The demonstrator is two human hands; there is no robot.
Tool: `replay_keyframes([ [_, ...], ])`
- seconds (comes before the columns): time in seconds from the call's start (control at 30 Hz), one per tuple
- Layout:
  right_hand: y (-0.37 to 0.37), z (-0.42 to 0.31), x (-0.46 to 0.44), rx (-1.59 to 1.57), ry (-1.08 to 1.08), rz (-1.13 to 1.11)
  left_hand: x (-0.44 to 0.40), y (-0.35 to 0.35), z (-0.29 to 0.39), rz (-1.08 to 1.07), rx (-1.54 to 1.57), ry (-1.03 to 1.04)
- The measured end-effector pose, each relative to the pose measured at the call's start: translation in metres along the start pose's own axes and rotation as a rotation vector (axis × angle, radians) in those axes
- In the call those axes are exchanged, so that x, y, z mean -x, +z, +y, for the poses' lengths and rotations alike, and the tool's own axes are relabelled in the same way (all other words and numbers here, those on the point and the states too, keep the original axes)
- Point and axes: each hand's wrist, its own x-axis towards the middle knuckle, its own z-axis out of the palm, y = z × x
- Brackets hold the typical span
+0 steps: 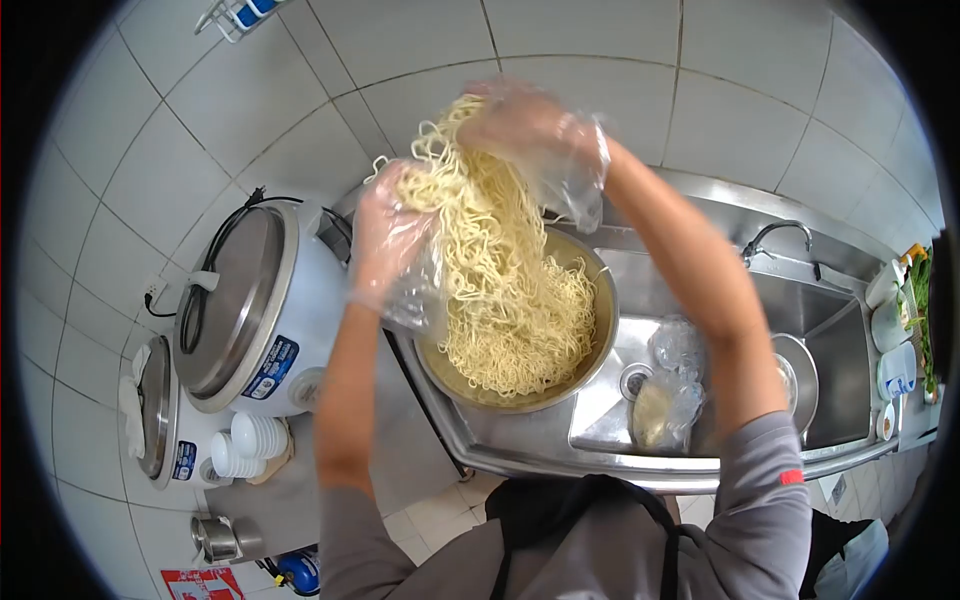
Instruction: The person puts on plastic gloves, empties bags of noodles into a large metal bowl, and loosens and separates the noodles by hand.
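Note:
Both of my hands wear clear plastic gloves and lift a long bunch of pale yellow noodles. My left hand grips the bunch on its left side, with strands hanging over the fingers. Higher up and to the right, my right hand is closed round the top of the bunch and partly blurred. The lifted strands hang down into a wide metal bowl. More noodles lie heaped in the bowl, which stands on the steel sink's left ledge.
Right of the bowl, the steel sink holds plastic bags and a round metal pan. A faucet rises behind. Large cookers and stacked white bowls stand left. Containers and greens sit far right.

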Motion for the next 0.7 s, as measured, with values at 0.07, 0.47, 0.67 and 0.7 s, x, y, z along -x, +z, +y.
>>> replay_keyframes([
  [0.07,-0.006,-0.015,-0.025,0.196,0.101,-0.121,-0.014,-0.005,0.019,-0.086,-0.072,-0.148],
  [0.47,-0.026,-0.024,-0.022,-0.038,0.233,0.209,-0.014,-0.022,0.005,0.010,0.032,-0.008],
  [0.67,0.062,0.036,0.022,-0.080,0.068,-0.078,0.027,-0.001,-0.048,-0.216,0.046,-0.307],
  [0.7,0.066,0.027,0.032,-0.087,0.222,-0.291,0.037,0.008,-0.052,-0.339,-0.002,-0.355],
])
